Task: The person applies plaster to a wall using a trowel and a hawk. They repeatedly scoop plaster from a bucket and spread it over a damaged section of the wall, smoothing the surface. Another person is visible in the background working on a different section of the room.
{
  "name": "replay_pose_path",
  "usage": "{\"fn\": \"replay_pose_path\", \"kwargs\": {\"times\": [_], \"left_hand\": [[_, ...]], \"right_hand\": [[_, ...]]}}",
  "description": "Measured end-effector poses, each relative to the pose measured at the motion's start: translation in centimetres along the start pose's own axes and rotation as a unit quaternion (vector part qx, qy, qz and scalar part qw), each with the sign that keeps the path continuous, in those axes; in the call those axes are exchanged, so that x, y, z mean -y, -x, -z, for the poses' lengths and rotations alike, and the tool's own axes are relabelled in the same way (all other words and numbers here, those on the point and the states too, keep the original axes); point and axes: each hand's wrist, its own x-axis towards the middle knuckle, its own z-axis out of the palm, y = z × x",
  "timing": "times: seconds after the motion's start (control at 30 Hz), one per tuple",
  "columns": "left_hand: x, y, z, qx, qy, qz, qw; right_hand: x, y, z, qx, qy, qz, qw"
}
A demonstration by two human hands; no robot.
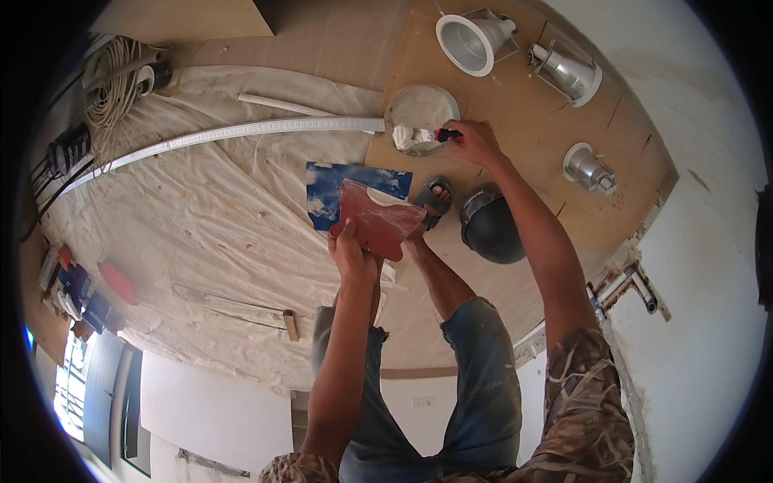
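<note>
My left hand (352, 251) grips a red plastic spreader (372, 219) by its near edge, with the thumb on top. Whitish smears and a patch of pale paste show on its far part. Ahead and to the right, my right hand (477, 143) is closed round the red and black handle of a putty knife (448, 135). Its blade, loaded with white putty (405, 137), is over a round tub (445, 97) with pale contents; whether it touches them I cannot tell. Partly hidden behind the spreader is a blue flat sheet (324, 193) with white smears.
Downlight fittings (467, 46) lie on the brown board at the right, near a black rounded object (493, 229) and my sandalled foot (435, 201). A long metal strip (266, 127) crosses the crumpled plastic sheeting (201, 233). Coiled cable (117, 80) sits far left; pipework (620, 286) protrudes from the right wall.
</note>
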Motion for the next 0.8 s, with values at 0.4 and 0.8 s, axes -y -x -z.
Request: {"fn": "replay_pose_path", "kwargs": {"times": [0.4,0.8], "left_hand": [[-3.4,-0.1,0.5,0.276,-0.122,0.134,0.944],[-2.6,2.7,0.2,0.313,-0.066,0.200,0.926]], "right_hand": [[8.5,11.5,14.7,-0.082,-0.114,0.040,0.989],[8.4,14.5,16.0,-0.148,-0.013,0.196,0.969]]}}
